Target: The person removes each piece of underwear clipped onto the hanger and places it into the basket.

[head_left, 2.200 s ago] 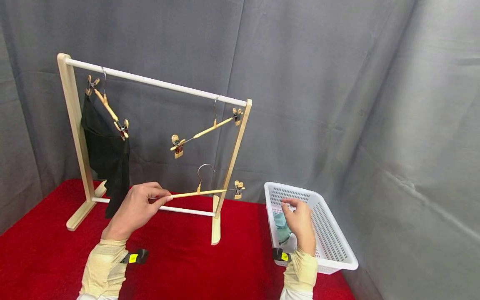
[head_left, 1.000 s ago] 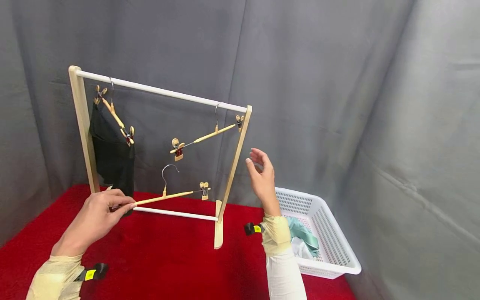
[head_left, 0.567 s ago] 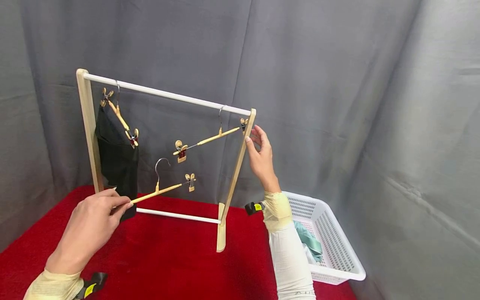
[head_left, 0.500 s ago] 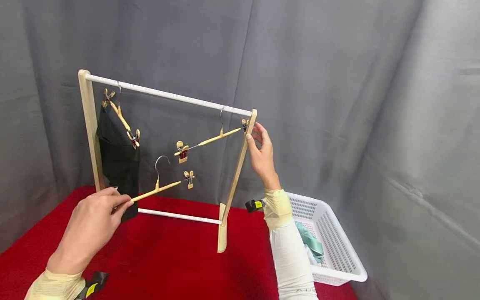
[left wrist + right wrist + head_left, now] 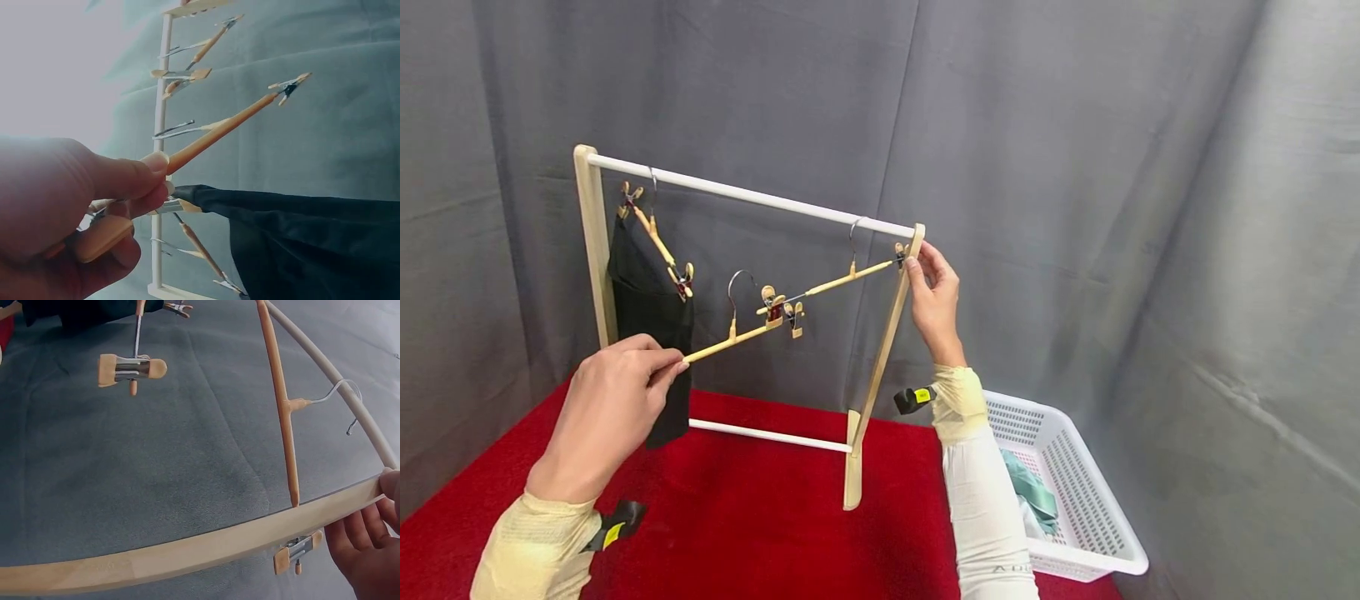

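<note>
My left hand (image 5: pixel 613 408) pinches one end of a wooden clip hanger (image 5: pixel 718 345) between thumb and fingers. Its metal hook points up below the white bar, and its free clip overlaps a clip of another hanger (image 5: pixel 850 277) in the head view. That second hanger hangs bare near the right end of the clothes rack (image 5: pixel 880 358). My right hand (image 5: pixel 938 304) holds the rack's right post near the top, thumb in front and fingers behind. At the rack's left end, a black garment (image 5: pixel 651 325) hangs from a third clip hanger (image 5: pixel 657 237); the left wrist view shows its dark cloth (image 5: pixel 300 231) beside my hand.
A white plastic basket (image 5: pixel 1097 492) stands right of the rack, holding green and white cloth (image 5: pixel 1033 496). Red cloth (image 5: pixel 760 517) covers the table. Grey curtains (image 5: pixel 1037 167) close off the back and right side.
My right hand has moved from over the basket up to the rack's right post and taken hold of it. My left hand moved left, then raised the pinched hanger toward the bar.
</note>
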Action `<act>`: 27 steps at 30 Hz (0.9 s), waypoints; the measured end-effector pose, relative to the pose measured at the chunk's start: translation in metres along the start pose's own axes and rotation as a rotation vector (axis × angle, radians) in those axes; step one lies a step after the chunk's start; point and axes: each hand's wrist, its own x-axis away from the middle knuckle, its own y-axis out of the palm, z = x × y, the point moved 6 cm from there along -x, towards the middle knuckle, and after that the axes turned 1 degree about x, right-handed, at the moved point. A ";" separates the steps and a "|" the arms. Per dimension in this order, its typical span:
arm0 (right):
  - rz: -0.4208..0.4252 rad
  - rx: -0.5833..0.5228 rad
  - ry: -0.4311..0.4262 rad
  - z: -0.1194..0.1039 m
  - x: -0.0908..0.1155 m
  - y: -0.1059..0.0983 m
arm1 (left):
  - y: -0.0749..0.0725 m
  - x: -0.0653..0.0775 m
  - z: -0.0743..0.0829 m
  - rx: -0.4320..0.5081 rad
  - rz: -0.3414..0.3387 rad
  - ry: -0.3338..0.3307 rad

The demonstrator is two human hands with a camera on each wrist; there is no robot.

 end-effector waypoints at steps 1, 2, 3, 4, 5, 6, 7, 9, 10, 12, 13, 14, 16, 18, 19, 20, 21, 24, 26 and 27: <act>-0.003 -0.002 -0.002 0.000 0.000 0.000 | -0.001 -0.003 0.001 -0.004 0.005 0.001; -0.010 -0.001 -0.002 0.000 -0.001 0.000 | -0.002 -0.006 0.001 -0.007 0.015 0.003; -0.019 -0.001 -0.003 -0.001 -0.001 0.001 | -0.003 -0.008 0.002 -0.009 0.025 0.001; -0.027 -0.003 -0.003 -0.001 -0.001 0.001 | -0.004 -0.011 0.003 -0.016 0.037 0.005; -0.030 -0.004 -0.005 -0.001 -0.002 0.001 | -0.005 -0.014 0.004 -0.022 0.050 0.008; -0.033 -0.002 -0.006 -0.002 -0.002 0.000 | -0.005 -0.018 0.005 -0.028 0.062 0.009; -0.034 -0.001 -0.008 -0.002 -0.003 0.000 | -0.005 -0.021 0.006 -0.036 0.073 0.010; -0.034 0.003 -0.010 -0.003 -0.004 -0.001 | -0.004 -0.028 0.009 -0.047 0.093 0.012; -0.033 0.003 -0.010 -0.003 -0.004 -0.001 | -0.002 -0.031 0.010 -0.055 0.102 0.016; -0.030 0.000 -0.006 -0.002 -0.004 -0.002 | 0.002 -0.037 0.013 -0.057 0.112 0.014; -0.031 -0.004 0.001 -0.001 -0.004 -0.003 | 0.004 -0.039 0.014 -0.056 0.114 0.015; -0.033 -0.008 0.009 0.000 -0.003 -0.003 | 0.006 -0.041 0.016 -0.050 0.117 0.014; -0.035 -0.028 0.029 0.002 -0.001 -0.003 | 0.009 -0.045 0.018 -0.039 0.119 0.013; -0.035 -0.043 0.050 0.004 0.002 -0.003 | 0.012 -0.049 0.022 -0.026 0.119 0.012; -0.035 -0.050 0.058 0.004 0.003 -0.003 | 0.012 -0.051 0.023 -0.021 0.121 0.013; -0.034 -0.054 0.064 0.005 0.004 -0.003 | 0.012 -0.053 0.025 -0.017 0.125 0.015; -0.032 -0.057 0.068 0.005 0.005 -0.003 | 0.012 -0.055 0.027 -0.015 0.130 0.016; -0.021 -0.058 0.071 0.005 0.006 -0.004 | 0.011 -0.064 0.031 -0.017 0.150 0.025; -0.017 -0.055 0.070 0.006 0.005 -0.004 | 0.008 -0.070 0.032 -0.018 0.169 0.024; -0.017 -0.055 0.071 0.006 0.005 -0.003 | 0.007 -0.073 0.033 -0.018 0.178 0.022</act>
